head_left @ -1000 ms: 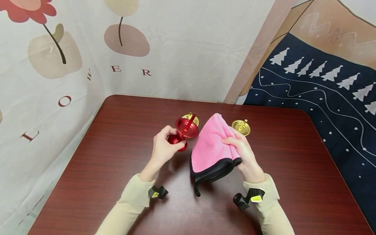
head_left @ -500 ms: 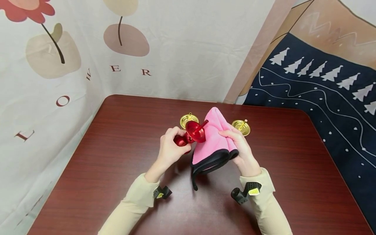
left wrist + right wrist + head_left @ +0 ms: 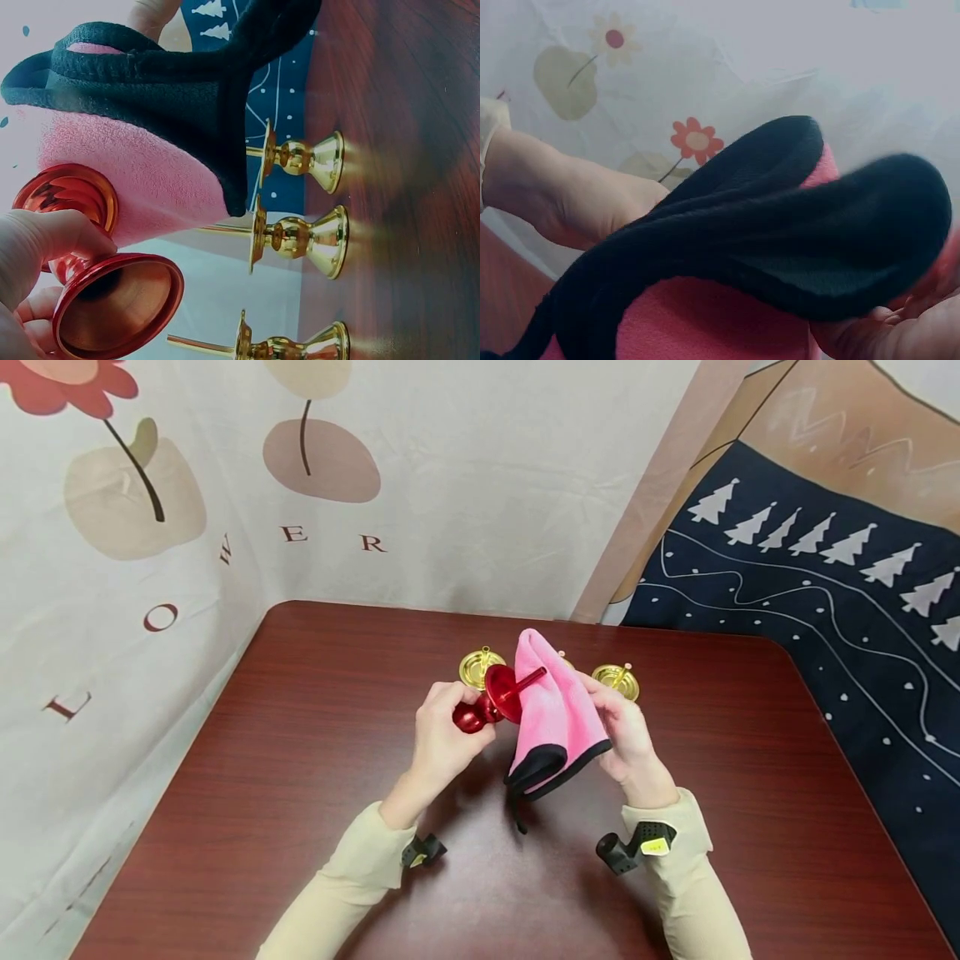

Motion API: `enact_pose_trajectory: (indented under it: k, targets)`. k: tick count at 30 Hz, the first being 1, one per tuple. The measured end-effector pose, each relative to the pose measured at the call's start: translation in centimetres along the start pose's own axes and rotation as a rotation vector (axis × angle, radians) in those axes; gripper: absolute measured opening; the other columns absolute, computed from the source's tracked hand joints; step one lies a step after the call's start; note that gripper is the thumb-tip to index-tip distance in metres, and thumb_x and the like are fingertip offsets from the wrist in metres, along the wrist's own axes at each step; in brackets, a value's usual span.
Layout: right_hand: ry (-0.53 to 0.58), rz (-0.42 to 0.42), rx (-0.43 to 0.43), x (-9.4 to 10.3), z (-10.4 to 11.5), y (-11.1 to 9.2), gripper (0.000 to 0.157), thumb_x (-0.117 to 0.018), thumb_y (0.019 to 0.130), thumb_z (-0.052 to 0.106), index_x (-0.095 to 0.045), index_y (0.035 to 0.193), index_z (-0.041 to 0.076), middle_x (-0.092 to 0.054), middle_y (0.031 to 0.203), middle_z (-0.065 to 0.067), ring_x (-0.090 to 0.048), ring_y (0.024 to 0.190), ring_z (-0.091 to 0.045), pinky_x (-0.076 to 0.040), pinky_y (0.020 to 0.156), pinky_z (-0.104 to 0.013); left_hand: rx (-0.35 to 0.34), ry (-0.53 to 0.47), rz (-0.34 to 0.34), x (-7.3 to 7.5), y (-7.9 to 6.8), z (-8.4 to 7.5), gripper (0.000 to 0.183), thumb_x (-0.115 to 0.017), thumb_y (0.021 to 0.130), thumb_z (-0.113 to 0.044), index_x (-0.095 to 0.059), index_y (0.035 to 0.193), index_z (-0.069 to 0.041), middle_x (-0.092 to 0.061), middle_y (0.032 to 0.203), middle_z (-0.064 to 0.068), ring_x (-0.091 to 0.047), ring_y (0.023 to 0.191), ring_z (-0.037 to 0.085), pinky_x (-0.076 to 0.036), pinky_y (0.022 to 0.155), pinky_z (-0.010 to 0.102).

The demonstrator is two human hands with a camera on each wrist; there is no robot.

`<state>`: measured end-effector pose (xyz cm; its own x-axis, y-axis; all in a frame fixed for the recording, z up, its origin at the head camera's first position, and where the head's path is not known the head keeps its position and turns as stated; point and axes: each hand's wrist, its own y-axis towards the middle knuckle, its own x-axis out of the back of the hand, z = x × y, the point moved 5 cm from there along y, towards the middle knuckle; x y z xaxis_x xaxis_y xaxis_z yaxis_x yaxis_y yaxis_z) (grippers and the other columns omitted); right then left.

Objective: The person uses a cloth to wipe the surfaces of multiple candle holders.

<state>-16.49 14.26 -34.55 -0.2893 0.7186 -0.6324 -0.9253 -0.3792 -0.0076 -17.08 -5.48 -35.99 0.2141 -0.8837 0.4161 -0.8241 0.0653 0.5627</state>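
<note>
In the head view my left hand (image 3: 442, 739) grips a shiny red metal candlestick (image 3: 468, 717) by its lower part. The candlestick leans to the right, its dish and thin spike overlapping a pink cloth (image 3: 558, 718) with black trim. My right hand (image 3: 630, 739) holds this cloth from its right side, some fingers hidden behind it. From the left wrist, the hollow underside of the red base (image 3: 120, 307) faces the camera, and the dish lies against the pink fabric (image 3: 150, 172). The right wrist view shows the black edging (image 3: 780, 240) folded in loops.
Behind the hands stand three gold candlesticks: a left one (image 3: 480, 670), a right one (image 3: 618, 683), and one mostly covered by the cloth. They line up upright on the dark red wooden table (image 3: 300, 777). Printed fabric (image 3: 465, 485) hangs behind the table.
My left hand has moved right, tipping the red candlestick over to the cloth. The cloth has shifted left and turned, and a bit of the middle gold candlestick now shows behind it.
</note>
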Motion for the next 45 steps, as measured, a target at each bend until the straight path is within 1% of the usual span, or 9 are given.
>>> enact_pose_trajectory:
  k: [4,6,11,16,21,24,26,36,45]
  targets:
    - [-0.194,-0.055,-0.013,0.5,-0.2,0.2,0.023,-0.057,0.092,0.011,-0.065,0.113,0.017,-0.065,0.093,-0.002,-0.064,0.080,-0.010,-0.052,0.071,-0.021,-0.028,0.008,-0.023,-0.1,0.0,-0.2,0.026,-0.076,0.062,-0.004,-0.061,0.083,-0.003,-0.063,0.082,0.009,-0.054,0.085,0.024,-0.052,0.069,0.040]
    - [-0.306,-0.086,-0.003,0.6,-0.4,0.4,0.031,-0.065,0.087,0.012,-0.063,0.117,0.015,-0.064,0.092,-0.001,-0.061,0.082,-0.010,-0.052,0.069,-0.020,-0.041,0.019,-0.034,-0.1,0.0,-0.3,0.026,-0.076,0.062,-0.004,-0.061,0.083,-0.003,-0.063,0.082,0.010,-0.054,0.085,0.025,-0.051,0.070,0.039]
    - [-0.510,-0.198,0.085,0.5,-0.8,0.9,0.047,-0.060,0.086,-0.001,-0.048,0.132,-0.005,-0.060,0.102,0.002,-0.052,0.096,-0.013,-0.049,0.071,-0.020,-0.073,0.050,-0.048,-0.2,0.1,-0.9,0.027,-0.076,0.061,-0.003,-0.061,0.084,-0.002,-0.063,0.083,0.011,-0.054,0.088,0.026,-0.047,0.074,0.041]
    - [-0.595,-0.309,0.254,0.1,-0.9,1.1,0.038,-0.057,0.081,-0.011,-0.053,0.119,-0.013,-0.058,0.092,0.003,-0.049,0.086,-0.015,-0.045,0.068,-0.019,-0.116,0.074,-0.058,-0.4,0.1,-1.5,0.028,-0.076,0.061,-0.001,-0.060,0.084,-0.001,-0.064,0.084,0.012,-0.053,0.089,0.027,-0.044,0.077,0.042]
    - [-0.625,-0.348,0.461,-0.3,-0.7,0.9,0.022,-0.059,0.078,-0.012,-0.067,0.093,0.002,-0.055,0.075,0.005,-0.046,0.070,-0.012,-0.040,0.060,-0.018,-0.147,0.079,-0.057,-0.8,0.1,-1.8,0.025,-0.076,0.065,-0.008,-0.062,0.084,0.000,-0.065,0.085,0.012,-0.054,0.089,0.027,-0.043,0.079,0.041]
    - [-0.601,-0.352,0.534,-0.4,-0.6,0.8,0.033,-0.059,0.078,-0.012,-0.068,0.086,0.019,-0.058,0.075,0.006,-0.046,0.069,-0.010,-0.040,0.061,-0.018,-0.150,0.087,-0.046,-1.0,0.2,-1.9,0.027,-0.077,0.067,-0.013,-0.062,0.085,-0.001,-0.064,0.086,0.012,-0.054,0.089,0.027,-0.043,0.078,0.041]
    - [-0.580,-0.356,0.556,-0.4,-0.5,0.8,0.037,-0.058,0.078,-0.012,-0.068,0.086,0.023,-0.060,0.077,0.007,-0.046,0.070,-0.010,-0.040,0.061,-0.018,-0.152,0.090,-0.036,-1.1,0.2,-1.9,0.027,-0.077,0.067,-0.014,-0.062,0.085,-0.001,-0.064,0.087,0.011,-0.054,0.089,0.027,-0.044,0.077,0.041]
    - [-0.520,-0.355,0.592,-0.2,-0.5,0.5,0.038,-0.059,0.076,-0.012,-0.070,0.087,0.023,-0.061,0.078,0.006,-0.047,0.069,-0.009,-0.040,0.060,-0.017,-0.165,0.081,-0.011,-1.3,0.1,-1.9,0.029,-0.079,0.065,-0.011,-0.060,0.085,-0.002,-0.063,0.088,0.011,-0.054,0.089,0.027,-0.045,0.076,0.041]
    - [-0.495,-0.409,0.544,0.3,-0.5,0.4,0.029,-0.062,0.079,-0.005,-0.071,0.092,0.019,-0.063,0.080,0.001,-0.050,0.071,-0.012,-0.044,0.061,-0.019,-0.153,0.064,-0.003,-1.3,0.2,-1.8,0.032,-0.080,0.064,-0.010,-0.062,0.087,-0.001,-0.062,0.088,0.012,-0.053,0.089,0.026,-0.045,0.075,0.040]
